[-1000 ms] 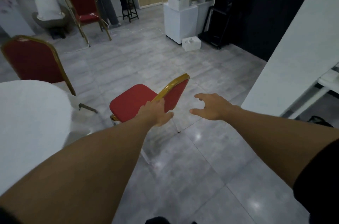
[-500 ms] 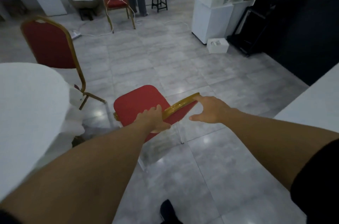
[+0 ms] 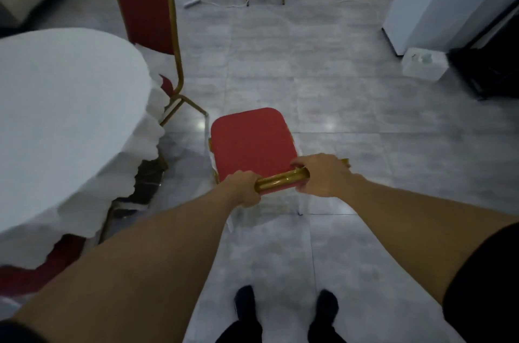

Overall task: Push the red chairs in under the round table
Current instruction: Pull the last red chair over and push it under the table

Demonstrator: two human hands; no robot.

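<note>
Your fingers (image 3: 302, 188) were curled tight round the gold top rail of the red chair (image 3: 251, 143), left hand (image 3: 243, 188) and right hand (image 3: 323, 175) both clamped on. The round bench (image 3: 64, 107) sat off to your left, chair well clear of it, seat facing away. Second red chair (image 3: 146, 11) was tucked against the bench's far side.

No readable text, labels or numbers anywhere (frame too blurred).
</note>
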